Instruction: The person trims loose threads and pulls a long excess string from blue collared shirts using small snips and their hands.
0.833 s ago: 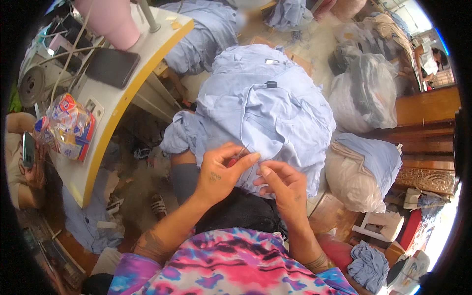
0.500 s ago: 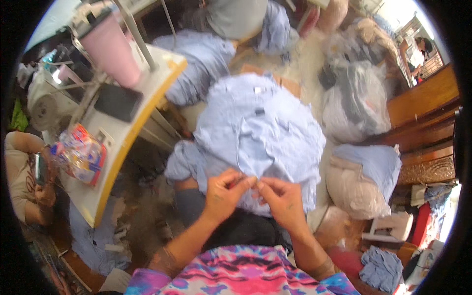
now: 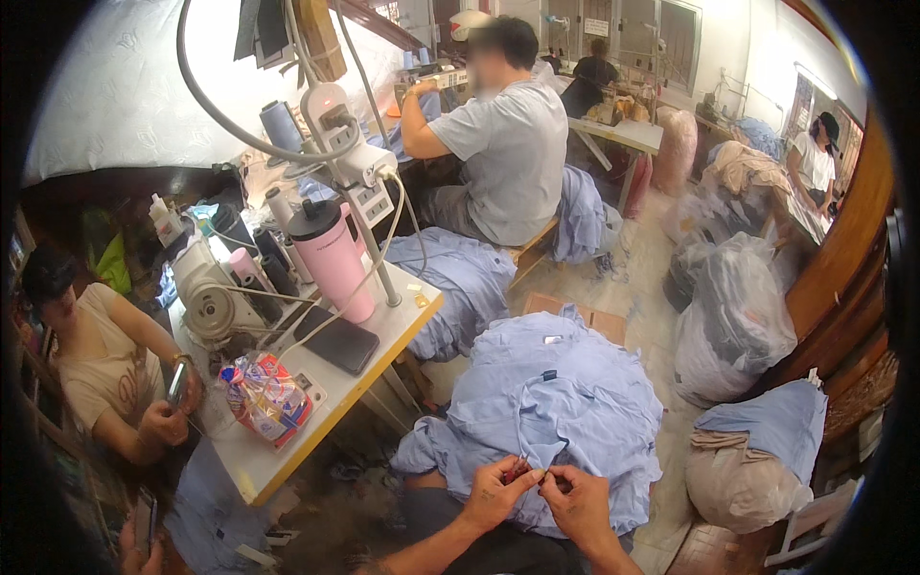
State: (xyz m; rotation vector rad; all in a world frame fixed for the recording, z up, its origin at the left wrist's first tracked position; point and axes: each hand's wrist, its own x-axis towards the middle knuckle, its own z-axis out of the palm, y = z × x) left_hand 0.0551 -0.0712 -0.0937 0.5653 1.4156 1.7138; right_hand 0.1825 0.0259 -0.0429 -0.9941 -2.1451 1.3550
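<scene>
Over my lap and in front of me lies a big heap of light-blue garments [image 3: 594,402] with small dark and white labels on it. Both hands meet at the heap's near side, fingertips almost touching. My left hand [image 3: 494,498] is closed around a small dark-red object [image 3: 516,470], its kind too small to tell. Thumb and fingers of my right hand [image 3: 578,503] are pinched together right beside it, against the blue cloth. Whatever lies between those fingertips is hidden.
To the left stands a yellow-edged worktable [image 3: 383,369] with a pink tumbler [image 3: 331,259], a dark phone [image 3: 329,339] and a snack packet [image 3: 266,398]. A seated person [image 3: 508,144] works ahead; another [image 3: 115,355] holds a phone at left. Stuffed plastic bags [image 3: 733,316] line the right.
The view has tilted upward and turned left, so the room ahead now shows and my hands sit lower in it. The hands stay close together in much the same pinch.
</scene>
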